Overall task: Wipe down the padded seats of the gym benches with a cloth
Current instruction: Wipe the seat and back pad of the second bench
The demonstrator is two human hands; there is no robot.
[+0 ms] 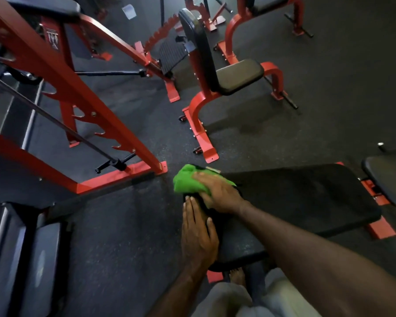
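A flat bench with a black padded seat (306, 202) lies across the lower right of the head view. A bright green cloth (186, 180) is bunched at the pad's left end. My right hand (217, 194) lies on top of the cloth with its fingers spread over it, pressing it onto the pad. My left hand (198, 229) rests flat along the pad's left edge, fingers straight and pointing away from me. A second bench with an upright back and a black seat pad (238, 76) stands further off on a red frame.
A red rack (82, 106) with a steel bar rises at the left, its base plate close to the cloth. Another black pad (389, 179) sits at the right edge. A dark machine base (32, 259) is at the lower left. Dark rubber floor (128, 236) lies between them.
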